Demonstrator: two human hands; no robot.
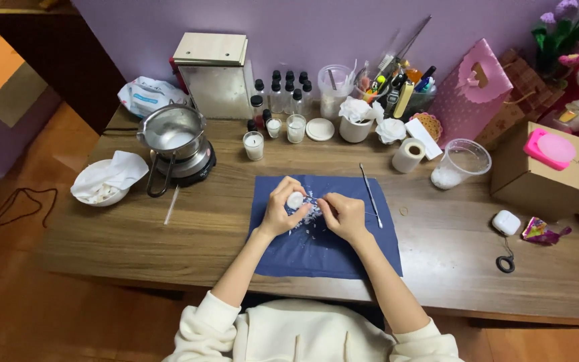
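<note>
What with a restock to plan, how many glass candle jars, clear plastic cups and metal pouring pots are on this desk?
glass candle jars: 3
clear plastic cups: 2
metal pouring pot: 1
Total: 6

Two bare forearms in pushed-up cream sleeves reach forward and angle inward, so the hands nearly meet. The left hand (281, 209) is curled, fingertips pinched together. The right hand (344, 216) is also curled, its fingertips pointing toward the left hand.
</note>
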